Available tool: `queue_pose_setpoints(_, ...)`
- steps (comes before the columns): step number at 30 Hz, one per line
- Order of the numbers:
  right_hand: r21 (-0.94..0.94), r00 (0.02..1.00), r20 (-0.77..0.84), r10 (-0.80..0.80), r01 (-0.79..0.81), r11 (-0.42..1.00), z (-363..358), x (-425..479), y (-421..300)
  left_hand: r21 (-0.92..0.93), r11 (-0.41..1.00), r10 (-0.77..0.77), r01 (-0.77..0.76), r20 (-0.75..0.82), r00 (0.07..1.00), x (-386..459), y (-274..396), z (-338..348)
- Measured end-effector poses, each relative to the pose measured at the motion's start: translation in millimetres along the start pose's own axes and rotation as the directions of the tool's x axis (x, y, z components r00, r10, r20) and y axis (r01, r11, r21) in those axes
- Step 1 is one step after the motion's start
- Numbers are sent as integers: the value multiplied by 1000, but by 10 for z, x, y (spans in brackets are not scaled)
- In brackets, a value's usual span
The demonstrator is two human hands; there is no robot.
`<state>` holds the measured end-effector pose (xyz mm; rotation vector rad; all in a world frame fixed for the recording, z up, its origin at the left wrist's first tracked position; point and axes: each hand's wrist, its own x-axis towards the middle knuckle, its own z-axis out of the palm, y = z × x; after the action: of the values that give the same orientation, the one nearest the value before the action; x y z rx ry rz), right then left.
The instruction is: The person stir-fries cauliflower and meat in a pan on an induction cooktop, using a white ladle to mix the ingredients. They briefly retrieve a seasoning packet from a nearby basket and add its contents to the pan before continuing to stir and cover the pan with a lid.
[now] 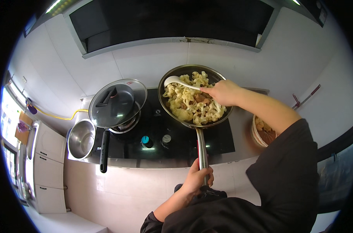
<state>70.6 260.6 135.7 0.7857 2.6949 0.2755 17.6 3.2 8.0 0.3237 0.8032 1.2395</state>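
A steel frying pan [179, 120] sits over the right side of the black glass cooktop. Cauliflower florets [204, 80] fill it, with some brown pieces [202, 99], apparently meat, among them. My left hand [197, 177] is wrapped around the pan's long metal handle [203, 148]. Above the food, my right hand [224, 92] grips a white ladle [173, 80], its index finger stretched along the shaft. The ladle's bowl rests at the left side of the pan, against the florets. Part of the ladle's handle is hidden inside my right hand.
Left on the cooktop [170, 155] stands a pan with a glass lid [103, 115] and a black handle [104, 154] jutting forward. A steel pot [82, 139] is at the counter's left end. Two knobs [146, 140] sit between the burners. A round container [264, 132] of food lies at right.
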Motion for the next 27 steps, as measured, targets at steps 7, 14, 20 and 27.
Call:
queue_pose_setpoints(7,-322,958,-55,-282,250,913,-92,-451,-25,-75,997,9,-11,-33,999,-32,-9,68)
queue_pose_setpoints(14,-283,983,-60,-176,152,947,6,-947,110,-108,994,18,-24,-50,999,-20,-52,52)
queue_pose_setpoints(20,-318,979,-181,-97,35,947,87,-1449,237,-113,993,18,-23,-48,999,-34,-32,65)
queue_pose_setpoints(27,-27,972,-200,125,-132,991,111,-1874,327,-121,992,19,-24,-40,999,-11,-57,41)
